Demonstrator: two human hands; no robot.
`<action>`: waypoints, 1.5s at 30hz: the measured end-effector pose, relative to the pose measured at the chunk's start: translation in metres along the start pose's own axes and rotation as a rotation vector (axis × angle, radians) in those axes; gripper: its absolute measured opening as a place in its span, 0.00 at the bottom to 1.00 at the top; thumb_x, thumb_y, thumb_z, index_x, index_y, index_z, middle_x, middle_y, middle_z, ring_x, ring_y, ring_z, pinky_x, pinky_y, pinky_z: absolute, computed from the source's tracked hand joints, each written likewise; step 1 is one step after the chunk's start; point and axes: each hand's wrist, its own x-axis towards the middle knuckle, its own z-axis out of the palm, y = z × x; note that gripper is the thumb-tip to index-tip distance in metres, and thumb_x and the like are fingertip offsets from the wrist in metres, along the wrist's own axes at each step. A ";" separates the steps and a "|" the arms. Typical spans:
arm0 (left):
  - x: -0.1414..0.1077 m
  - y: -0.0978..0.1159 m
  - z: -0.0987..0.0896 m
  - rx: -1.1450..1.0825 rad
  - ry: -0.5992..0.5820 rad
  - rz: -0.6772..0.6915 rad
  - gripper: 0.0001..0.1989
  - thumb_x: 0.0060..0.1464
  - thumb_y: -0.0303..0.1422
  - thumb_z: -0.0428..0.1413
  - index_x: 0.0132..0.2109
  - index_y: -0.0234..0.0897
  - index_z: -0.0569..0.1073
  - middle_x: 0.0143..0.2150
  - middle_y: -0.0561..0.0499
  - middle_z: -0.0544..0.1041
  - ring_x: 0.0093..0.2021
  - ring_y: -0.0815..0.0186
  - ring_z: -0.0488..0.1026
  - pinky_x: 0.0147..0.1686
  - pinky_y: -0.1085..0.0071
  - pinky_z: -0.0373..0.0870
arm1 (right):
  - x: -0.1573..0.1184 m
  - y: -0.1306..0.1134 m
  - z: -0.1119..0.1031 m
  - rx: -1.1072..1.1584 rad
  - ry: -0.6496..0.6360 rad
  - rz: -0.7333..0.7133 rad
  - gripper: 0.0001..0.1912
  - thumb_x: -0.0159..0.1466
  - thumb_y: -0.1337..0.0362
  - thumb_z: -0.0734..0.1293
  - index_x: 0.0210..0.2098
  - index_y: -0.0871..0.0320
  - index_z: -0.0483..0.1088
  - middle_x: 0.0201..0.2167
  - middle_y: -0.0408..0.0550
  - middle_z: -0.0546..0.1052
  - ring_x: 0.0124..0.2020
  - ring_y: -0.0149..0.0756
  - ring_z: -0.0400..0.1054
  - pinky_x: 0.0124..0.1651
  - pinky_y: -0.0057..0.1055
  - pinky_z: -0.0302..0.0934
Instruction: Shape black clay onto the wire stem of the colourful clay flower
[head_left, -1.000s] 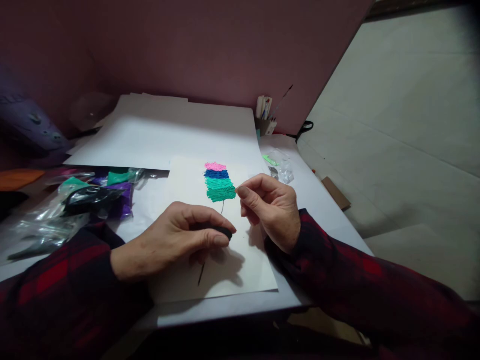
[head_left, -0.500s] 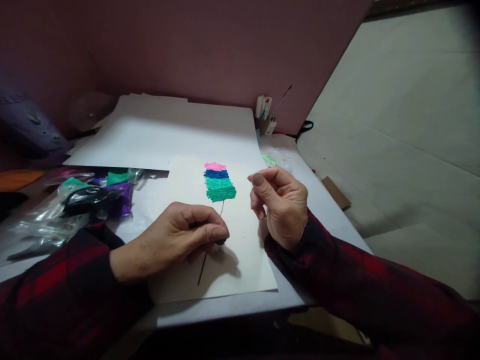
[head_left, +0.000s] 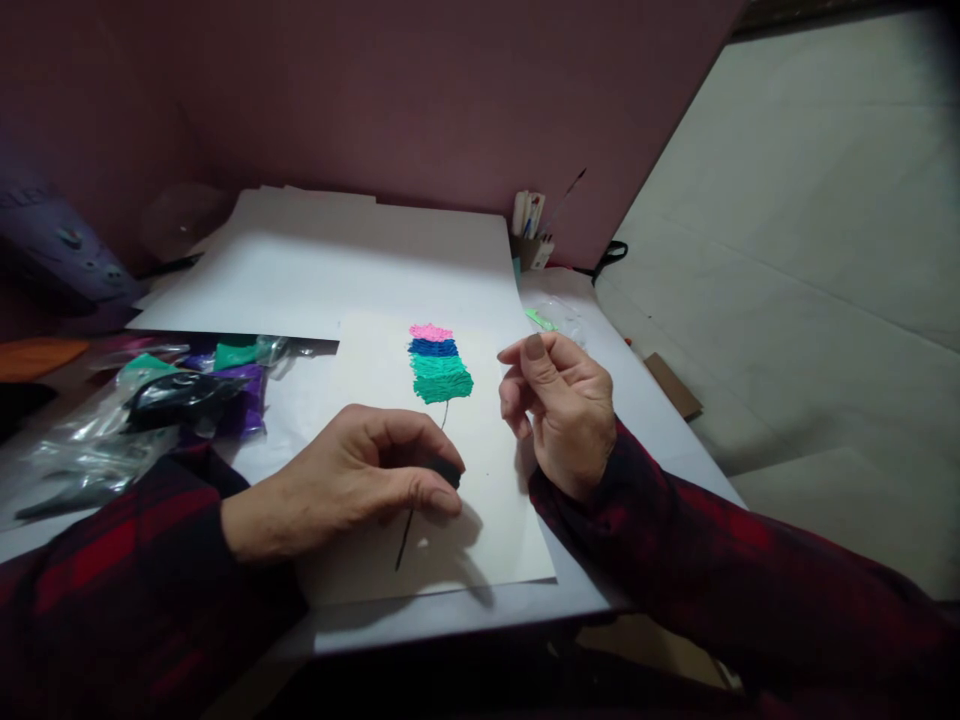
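Note:
My left hand holds a small black lump between thumb and fingertips, over the lower part of a white sheet. A thin dark line runs on the sheet beneath that hand. Above it sits a textured patch with pink, blue and green bands. My right hand is raised at the sheet's right side, its thumb and index fingertips slightly apart and the other fingers curled. Nothing shows between its fingertips.
Plastic bags with black, purple and green material lie at the left. Large white sheets lie at the back, near a holder with pens. A clear bag and a brown cardboard piece are at the right.
My left thumb has moved down from the index finger, exposing more of the black lump. My right thumb has lifted away from the index fingertip.

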 end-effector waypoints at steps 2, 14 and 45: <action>0.000 0.000 -0.001 -0.011 -0.029 0.010 0.07 0.42 0.31 0.65 0.31 0.36 0.78 0.27 0.51 0.78 0.28 0.68 0.72 0.27 0.77 0.67 | 0.000 0.000 0.000 -0.013 -0.012 0.003 0.14 0.65 0.53 0.64 0.31 0.57 0.69 0.14 0.36 0.68 0.13 0.22 0.55 0.13 0.20 0.46; 0.002 0.002 0.002 0.063 0.009 0.124 0.06 0.57 0.33 0.54 0.34 0.33 0.69 0.23 0.57 0.68 0.21 0.75 0.63 0.21 0.79 0.61 | -0.002 0.000 0.000 -0.102 -0.090 -0.010 0.15 0.66 0.53 0.63 0.31 0.59 0.70 0.14 0.37 0.68 0.12 0.20 0.54 0.14 0.20 0.47; 0.006 -0.008 -0.001 -0.030 0.031 0.138 0.08 0.54 0.30 0.57 0.41 0.32 0.71 0.26 0.51 0.75 0.23 0.71 0.70 0.24 0.74 0.67 | -0.008 -0.006 0.003 -0.205 -0.264 0.003 0.12 0.65 0.59 0.65 0.31 0.62 0.72 0.15 0.37 0.68 0.13 0.19 0.56 0.17 0.20 0.51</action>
